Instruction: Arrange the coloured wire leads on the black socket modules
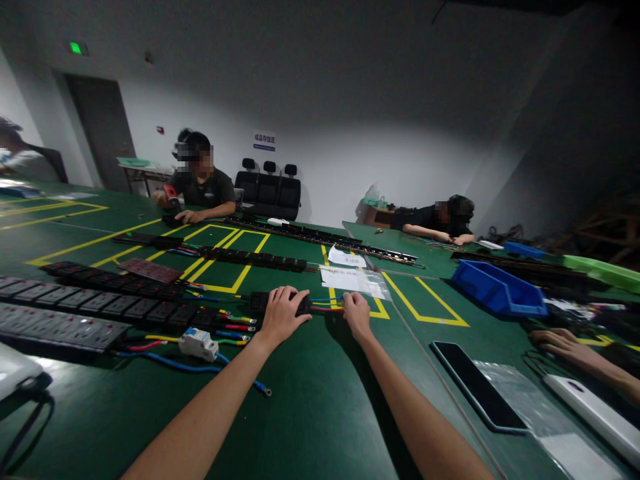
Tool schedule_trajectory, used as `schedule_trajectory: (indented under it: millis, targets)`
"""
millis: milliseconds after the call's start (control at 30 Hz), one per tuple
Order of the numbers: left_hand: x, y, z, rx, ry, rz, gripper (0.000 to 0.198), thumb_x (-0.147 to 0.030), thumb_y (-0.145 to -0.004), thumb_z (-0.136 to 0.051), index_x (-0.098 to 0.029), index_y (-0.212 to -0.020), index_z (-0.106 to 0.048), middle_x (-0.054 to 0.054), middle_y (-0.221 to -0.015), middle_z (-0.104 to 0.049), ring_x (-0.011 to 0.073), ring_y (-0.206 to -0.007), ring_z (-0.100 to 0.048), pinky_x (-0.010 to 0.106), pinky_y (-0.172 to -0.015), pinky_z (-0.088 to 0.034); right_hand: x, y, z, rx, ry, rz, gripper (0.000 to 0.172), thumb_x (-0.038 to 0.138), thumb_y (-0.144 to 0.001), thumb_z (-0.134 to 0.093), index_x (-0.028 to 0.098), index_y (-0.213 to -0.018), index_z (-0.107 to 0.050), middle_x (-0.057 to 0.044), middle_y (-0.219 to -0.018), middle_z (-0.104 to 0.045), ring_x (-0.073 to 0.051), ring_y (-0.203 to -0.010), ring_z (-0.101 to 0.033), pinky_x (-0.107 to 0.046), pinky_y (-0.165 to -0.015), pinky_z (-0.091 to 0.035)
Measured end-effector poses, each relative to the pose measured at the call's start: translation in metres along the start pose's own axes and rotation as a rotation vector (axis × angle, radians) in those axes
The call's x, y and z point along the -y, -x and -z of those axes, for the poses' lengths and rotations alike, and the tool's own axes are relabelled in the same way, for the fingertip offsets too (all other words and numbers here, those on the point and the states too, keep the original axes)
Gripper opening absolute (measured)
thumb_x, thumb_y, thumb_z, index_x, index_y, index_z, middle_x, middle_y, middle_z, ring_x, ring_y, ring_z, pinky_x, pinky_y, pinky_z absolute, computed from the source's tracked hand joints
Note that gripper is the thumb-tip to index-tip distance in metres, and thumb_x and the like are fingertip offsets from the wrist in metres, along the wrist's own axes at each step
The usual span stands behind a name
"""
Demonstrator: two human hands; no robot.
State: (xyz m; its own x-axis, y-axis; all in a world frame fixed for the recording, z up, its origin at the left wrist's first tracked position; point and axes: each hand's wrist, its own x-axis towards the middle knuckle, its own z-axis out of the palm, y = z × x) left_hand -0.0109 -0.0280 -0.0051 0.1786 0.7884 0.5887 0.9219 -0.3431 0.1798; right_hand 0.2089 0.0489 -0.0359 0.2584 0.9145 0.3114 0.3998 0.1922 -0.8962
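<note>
Where under left fingers [286,293], black block [259,302] unseen

Black seats [269,193] stand before a dim, pale wall [330,100].

Green bench [310,413] marked with yellow rectangular outlines [443,323], long dark socket strips [107,304] laid at left, black wired block [257,303] placed mid-surface, blue plastic bin [480,293] and black rectangular phone [477,385] set at right

Black block [259,302], red and blue wires [326,309], yellow-lined green tabletop [310,407]
</note>
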Motion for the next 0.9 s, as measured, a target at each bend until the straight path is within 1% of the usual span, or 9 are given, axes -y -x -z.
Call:
schedule_trajectory:
  millis: [533, 900]
  targets:
    - [0.0014, 0.0004, -0.0026, -0.020, -0.005, -0.016, 0.061, -0.043, -0.078, -0.080, -0.027, -0.133, -0.058, 0.005, -0.113, -0.058, 0.0255, -0.108, -0.052, 0.042, -0.098, -0.039, 0.0030, 0.0011, 0.0016, 0.004, 0.025, -0.009, 0.029, 0.047, -0.082, -0.048, 0.025, -0.063, -0.048, 0.004, -0.047, -0.053, -0.017, -0.046, -0.051, -0.028, -0.053, -0.036]
    - [0.0011, 0.0005, -0.0015, -0.007, 0.012, -0.015, 0.060, -0.043, -0.079, -0.080, -0.028, -0.133, -0.058, 0.006, -0.113, -0.058, 0.0259, -0.109, -0.052, 0.043, -0.098, -0.039, 0.0022, 0.0012, 0.0017, 0.009, 0.030, -0.005, 0.029, 0.047, -0.083, -0.048, 0.026, -0.062, -0.048, 0.004, -0.045, -0.052, -0.019, -0.049, -0.052, -0.029, -0.055, -0.037]
